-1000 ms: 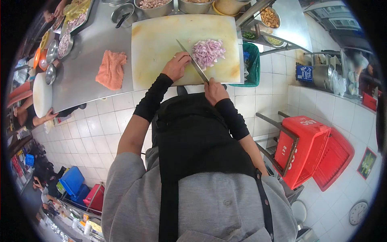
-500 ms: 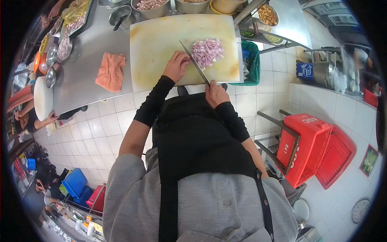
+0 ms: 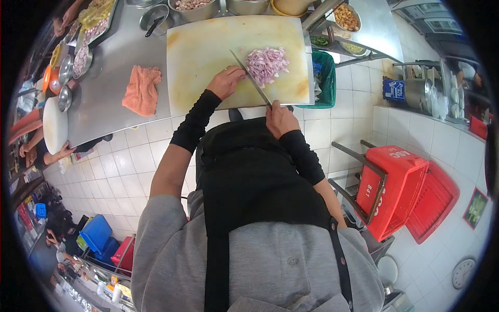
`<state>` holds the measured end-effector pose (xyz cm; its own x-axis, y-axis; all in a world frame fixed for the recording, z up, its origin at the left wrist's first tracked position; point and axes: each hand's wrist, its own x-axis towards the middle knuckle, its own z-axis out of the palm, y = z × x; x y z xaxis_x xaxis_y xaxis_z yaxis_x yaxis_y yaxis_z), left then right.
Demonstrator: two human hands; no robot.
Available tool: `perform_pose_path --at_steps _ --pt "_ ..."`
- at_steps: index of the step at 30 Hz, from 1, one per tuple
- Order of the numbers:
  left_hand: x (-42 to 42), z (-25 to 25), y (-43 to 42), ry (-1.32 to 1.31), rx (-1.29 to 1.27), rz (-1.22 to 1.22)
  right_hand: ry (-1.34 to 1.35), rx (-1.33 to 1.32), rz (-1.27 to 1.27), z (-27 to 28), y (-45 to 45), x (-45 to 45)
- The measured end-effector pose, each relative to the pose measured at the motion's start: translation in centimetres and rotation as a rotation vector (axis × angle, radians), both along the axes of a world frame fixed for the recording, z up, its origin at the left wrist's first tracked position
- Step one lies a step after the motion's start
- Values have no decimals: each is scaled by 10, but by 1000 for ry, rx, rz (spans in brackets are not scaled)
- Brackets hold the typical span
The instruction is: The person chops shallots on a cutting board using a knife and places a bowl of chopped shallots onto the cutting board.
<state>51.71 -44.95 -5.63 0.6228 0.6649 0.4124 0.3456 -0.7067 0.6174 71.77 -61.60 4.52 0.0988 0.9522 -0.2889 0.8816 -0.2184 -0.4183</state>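
My right hand (image 3: 281, 119) is closed round the handle of a knife (image 3: 254, 82) at the front edge of the white cutting board (image 3: 202, 57). The blade points up and left across the board. Beside the blade's left side is my left hand (image 3: 225, 82), its fingers bent together near the blade; what they hold, if anything, is hidden. Chopped pale purple onion (image 3: 267, 65) lies in a pile just right of the blade.
An orange cloth (image 3: 142, 91) lies on the steel table (image 3: 112, 62) left of the board. Metal pots (image 3: 195, 11) stand behind it. A green bin (image 3: 326, 78) is at the right, with a red crate (image 3: 392, 182) lower down. Another person's hand (image 3: 66, 151) is far left.
The knife stays in my right hand beside the onion pile. My left hand has shifted slightly left and its fingers have changed their bend a little.
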Motion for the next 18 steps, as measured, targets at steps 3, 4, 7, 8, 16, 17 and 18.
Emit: perform_pose_path --at_steps 3,4,7,8,16,17,18 --pt "0 -5 1 -5 3 -8 24 46 3 1 -4 1" --pt "0 -6 2 -10 8 -14 26 67 6 -4 -4 1" --pt "-1 -5 1 -25 36 -24 40 130 25 -22 -1 -2" --pt "-1 -5 1 -28 39 -26 53 152 38 -24 1 -3" --pt "-1 -5 1 29 -7 -29 51 36 -17 -6 -2 2" --pt "-2 -7 1 15 -5 -33 47 39 -12 -14 -2 1" --pt "-2 -8 2 -1 -2 -39 41 45 -7 -20 -2 1"
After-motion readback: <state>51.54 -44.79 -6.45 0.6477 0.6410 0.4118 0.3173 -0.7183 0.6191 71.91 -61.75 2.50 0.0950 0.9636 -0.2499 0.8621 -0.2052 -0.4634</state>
